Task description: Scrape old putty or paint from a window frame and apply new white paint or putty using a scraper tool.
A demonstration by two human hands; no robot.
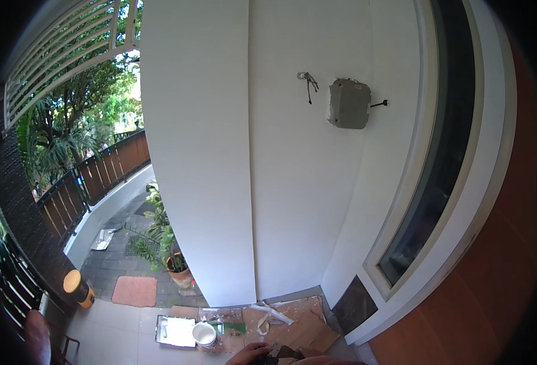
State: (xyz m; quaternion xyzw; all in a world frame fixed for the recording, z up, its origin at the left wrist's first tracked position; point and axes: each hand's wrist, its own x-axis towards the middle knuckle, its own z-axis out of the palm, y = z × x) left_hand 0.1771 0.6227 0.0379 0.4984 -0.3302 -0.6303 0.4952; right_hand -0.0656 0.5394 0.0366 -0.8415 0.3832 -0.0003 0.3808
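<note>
Two bare hands show at the lower edge: we find the left hand (250, 353) and the right hand (310, 352) on either side of a small dark item (284, 352), the thing being worked. We note bent left fingers against it, but cannot tell whether either hand pinches it. We judge the step to be handling or adjusting this item within painting work; the next move, in our opinion, calls for a steady hold and care around the open pot. Beyond, we record white-spotted cardboard (318, 314), a white pot (205, 342) and a white-filled tray (157, 332). Higher up, a white wall (293, 201) carries a grey cover (350, 104) and loose wires (310, 88).
</note>
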